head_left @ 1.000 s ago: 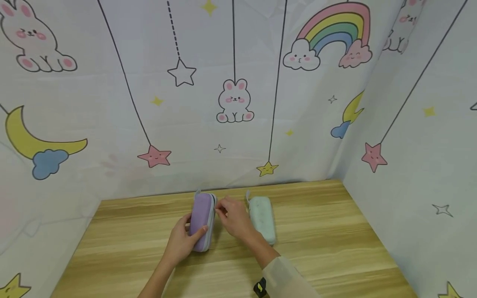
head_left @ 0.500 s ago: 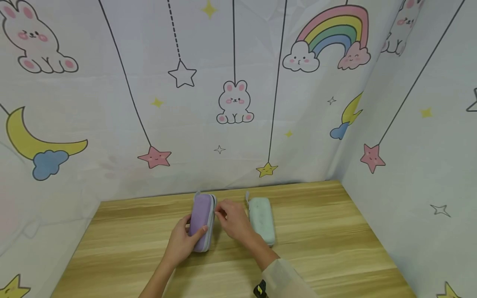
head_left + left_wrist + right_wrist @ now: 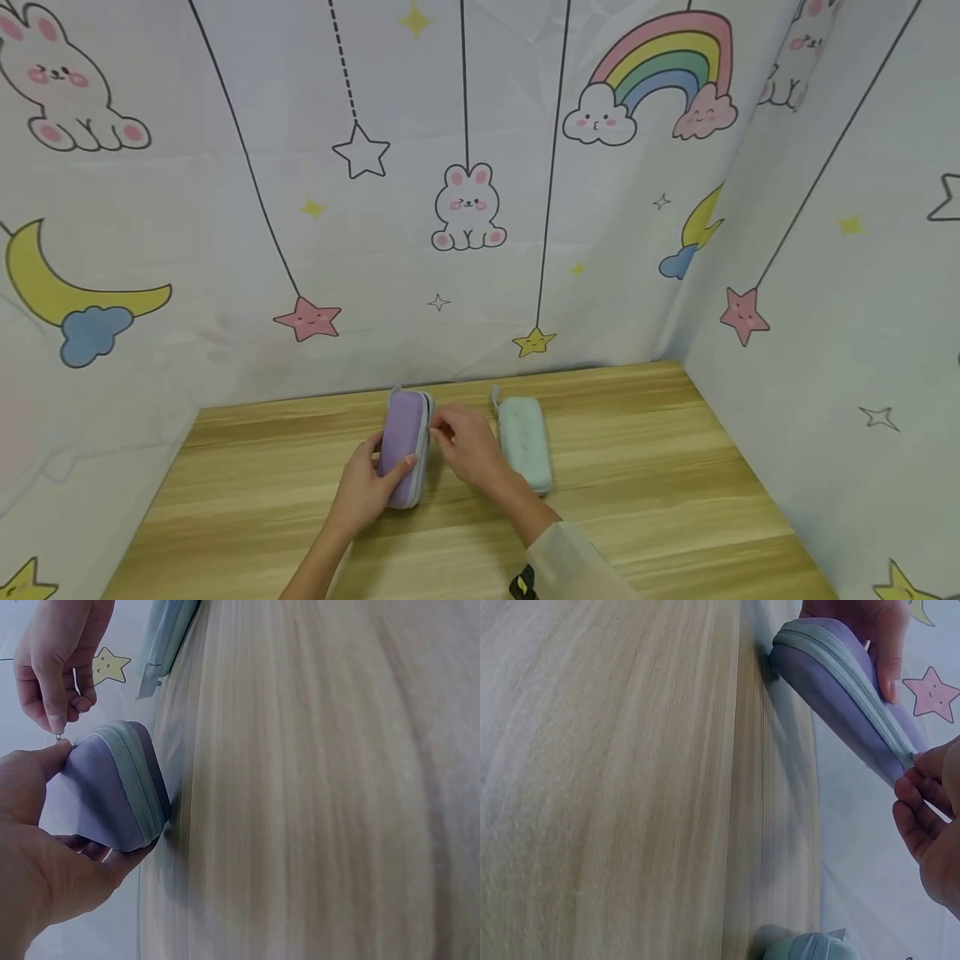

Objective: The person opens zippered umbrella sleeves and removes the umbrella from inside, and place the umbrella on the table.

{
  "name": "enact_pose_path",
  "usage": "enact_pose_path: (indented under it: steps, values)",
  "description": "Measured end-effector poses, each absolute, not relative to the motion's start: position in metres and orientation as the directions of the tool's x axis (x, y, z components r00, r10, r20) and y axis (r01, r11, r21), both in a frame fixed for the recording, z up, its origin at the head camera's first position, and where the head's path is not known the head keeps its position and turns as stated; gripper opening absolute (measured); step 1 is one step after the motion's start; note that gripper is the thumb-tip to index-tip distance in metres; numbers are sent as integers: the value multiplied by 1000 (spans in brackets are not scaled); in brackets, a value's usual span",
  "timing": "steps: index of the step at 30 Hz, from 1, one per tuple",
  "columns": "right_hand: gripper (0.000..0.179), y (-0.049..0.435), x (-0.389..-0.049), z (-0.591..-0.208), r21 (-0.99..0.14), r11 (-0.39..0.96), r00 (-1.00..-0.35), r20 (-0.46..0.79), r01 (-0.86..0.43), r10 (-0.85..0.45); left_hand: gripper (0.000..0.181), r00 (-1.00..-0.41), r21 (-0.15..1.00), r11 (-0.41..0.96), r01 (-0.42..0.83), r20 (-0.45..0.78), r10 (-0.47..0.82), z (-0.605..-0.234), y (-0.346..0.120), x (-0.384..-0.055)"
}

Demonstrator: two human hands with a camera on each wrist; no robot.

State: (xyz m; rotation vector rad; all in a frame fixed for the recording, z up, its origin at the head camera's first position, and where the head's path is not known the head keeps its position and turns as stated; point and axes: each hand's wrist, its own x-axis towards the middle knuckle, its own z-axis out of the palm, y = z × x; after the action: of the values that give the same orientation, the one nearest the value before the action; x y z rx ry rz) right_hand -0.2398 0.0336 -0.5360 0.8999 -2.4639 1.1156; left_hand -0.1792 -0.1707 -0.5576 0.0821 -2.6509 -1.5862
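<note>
A purple zippered pencil case (image 3: pixel 401 442) stands tilted on the table, its zipper band facing right. My left hand (image 3: pixel 363 487) grips its lower part, thumb across the front and fingers behind the left side. On the zipper side, my right hand (image 3: pixel 468 442) pinches the small zipper pull (image 3: pixel 58 737) between thumb and forefinger. A short dark gap shows along the zipper near the case's top end. In the right wrist view, the pale zipper band (image 3: pixel 847 671) runs from the far end to my right fingertips.
A mint green pencil case (image 3: pixel 527 442) lies just right of my right hand, partly behind the wrist. The wood-grain table (image 3: pixel 637 467) ends at a white printed curtain (image 3: pixel 375 350) behind and at the right side.
The right hand has slid slightly down along the zipper side, toward me. The left hand keeps its grip, and the head view has shifted a little.
</note>
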Motion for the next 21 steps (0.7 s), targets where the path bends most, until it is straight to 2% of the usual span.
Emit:
enact_pose_path:
  steps: [21]
  values:
    - [13, 26, -248, -544, -564, 532, -775, 484, -631, -406, 84, -998, 880, 475, 6, 33, -49, -557, -178, -193]
